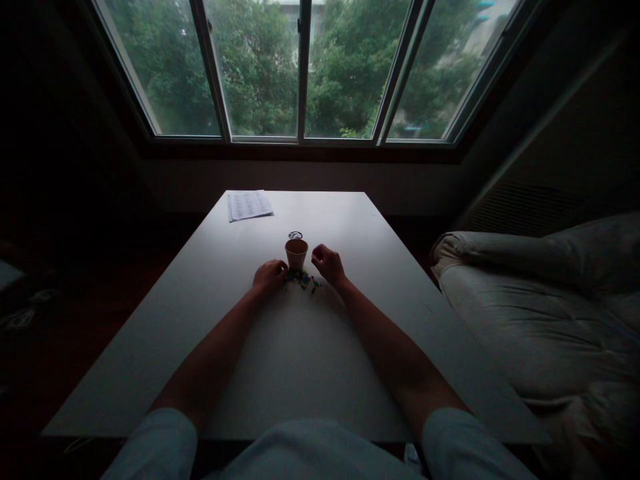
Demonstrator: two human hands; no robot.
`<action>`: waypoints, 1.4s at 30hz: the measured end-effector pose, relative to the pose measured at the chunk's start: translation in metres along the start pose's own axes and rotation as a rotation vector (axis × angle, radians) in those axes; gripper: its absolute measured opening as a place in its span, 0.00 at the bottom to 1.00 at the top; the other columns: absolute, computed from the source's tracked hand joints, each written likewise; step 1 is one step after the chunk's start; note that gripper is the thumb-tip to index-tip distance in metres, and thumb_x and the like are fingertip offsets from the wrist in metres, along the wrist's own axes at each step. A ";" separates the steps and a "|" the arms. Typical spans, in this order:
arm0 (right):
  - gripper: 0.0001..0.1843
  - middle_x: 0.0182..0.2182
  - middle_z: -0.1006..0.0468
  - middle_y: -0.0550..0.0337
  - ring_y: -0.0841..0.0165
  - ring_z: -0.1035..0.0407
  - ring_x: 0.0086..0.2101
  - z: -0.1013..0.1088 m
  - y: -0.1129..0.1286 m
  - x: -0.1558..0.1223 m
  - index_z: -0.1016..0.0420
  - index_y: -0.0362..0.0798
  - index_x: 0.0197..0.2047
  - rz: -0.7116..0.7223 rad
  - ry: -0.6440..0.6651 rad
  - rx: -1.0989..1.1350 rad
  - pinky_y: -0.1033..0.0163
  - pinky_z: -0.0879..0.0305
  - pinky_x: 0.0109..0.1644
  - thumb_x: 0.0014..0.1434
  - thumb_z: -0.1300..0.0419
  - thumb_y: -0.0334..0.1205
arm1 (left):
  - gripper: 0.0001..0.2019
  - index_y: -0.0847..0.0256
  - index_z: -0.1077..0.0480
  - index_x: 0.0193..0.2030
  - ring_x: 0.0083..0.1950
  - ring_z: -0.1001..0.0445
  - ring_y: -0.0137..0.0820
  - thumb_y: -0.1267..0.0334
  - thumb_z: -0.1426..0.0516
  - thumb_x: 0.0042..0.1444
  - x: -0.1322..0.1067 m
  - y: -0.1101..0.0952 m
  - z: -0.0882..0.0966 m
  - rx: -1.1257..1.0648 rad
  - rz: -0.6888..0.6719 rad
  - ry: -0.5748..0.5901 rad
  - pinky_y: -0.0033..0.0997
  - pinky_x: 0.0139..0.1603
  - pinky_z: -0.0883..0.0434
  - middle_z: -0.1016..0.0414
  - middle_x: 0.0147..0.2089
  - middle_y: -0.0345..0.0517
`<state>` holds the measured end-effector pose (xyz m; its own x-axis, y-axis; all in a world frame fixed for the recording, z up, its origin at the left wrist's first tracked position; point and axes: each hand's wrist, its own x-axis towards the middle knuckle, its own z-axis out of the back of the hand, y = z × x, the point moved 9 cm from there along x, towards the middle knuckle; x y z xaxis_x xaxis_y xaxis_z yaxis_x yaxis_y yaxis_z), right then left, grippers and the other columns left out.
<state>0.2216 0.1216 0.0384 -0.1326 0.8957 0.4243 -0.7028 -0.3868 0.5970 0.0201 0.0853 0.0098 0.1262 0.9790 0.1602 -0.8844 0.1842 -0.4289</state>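
Note:
A paper cup [297, 255] stands upright near the middle of the table, its inside brown in the dim light. Small multicoloured pieces [303, 280], like beads, lie loose at its near side. My left hand [271, 275] rests on the table just left of the cup and pieces, fingers curled together at the pile's edge. To the right of the cup, my right hand [328, 263] is raised slightly with thumb and fingers closed in a pinch. Whatever either hand may hold is too small or hidden. Behind the cup lies a small dark-rimmed round thing [295, 235].
The white table [290, 360] stretches from my body towards a window [300, 73]. Printed sheets of paper [250, 205] lie at its far left corner. A sofa with a pale cover [500, 300] stands close along the right side.

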 end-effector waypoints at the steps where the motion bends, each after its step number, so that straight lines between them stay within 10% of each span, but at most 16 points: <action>1: 0.07 0.31 0.23 0.59 0.68 0.31 0.32 0.006 0.002 0.002 0.27 0.47 0.38 0.002 -0.036 0.033 0.65 0.37 0.39 0.57 0.44 0.37 | 0.10 0.54 0.23 0.45 0.45 0.27 0.34 0.59 0.45 0.63 0.000 0.000 -0.001 -0.001 -0.002 -0.001 0.31 0.45 0.34 0.23 0.45 0.47; 13: 0.09 0.35 0.21 0.58 0.69 0.30 0.33 0.031 0.044 0.010 0.27 0.48 0.41 0.063 -0.176 0.294 0.65 0.34 0.40 0.60 0.44 0.42 | 0.11 0.53 0.24 0.46 0.45 0.28 0.34 0.59 0.45 0.63 -0.001 -0.003 -0.009 -0.001 -0.004 -0.005 0.31 0.45 0.35 0.24 0.45 0.46; 34: 0.11 0.30 0.21 0.61 0.70 0.31 0.30 0.025 0.031 0.015 0.22 0.47 0.40 0.066 -0.046 0.216 0.67 0.38 0.36 0.58 0.45 0.37 | 0.11 0.54 0.24 0.47 0.43 0.27 0.33 0.58 0.45 0.62 -0.005 -0.005 -0.013 0.016 -0.006 0.013 0.30 0.43 0.34 0.22 0.44 0.46; 42: 0.08 0.27 0.21 0.61 0.71 0.31 0.28 0.004 0.006 0.012 0.21 0.48 0.36 0.029 0.330 -0.023 0.68 0.39 0.34 0.55 0.41 0.33 | 0.09 0.56 0.25 0.41 0.41 0.27 0.34 0.59 0.45 0.62 -0.005 -0.006 -0.005 0.044 -0.051 0.029 0.30 0.40 0.36 0.23 0.42 0.47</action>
<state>0.2186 0.1297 0.0493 -0.3693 0.9087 0.1948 -0.7104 -0.4112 0.5711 0.0276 0.0795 0.0069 0.1842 0.9706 0.1547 -0.8951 0.2306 -0.3815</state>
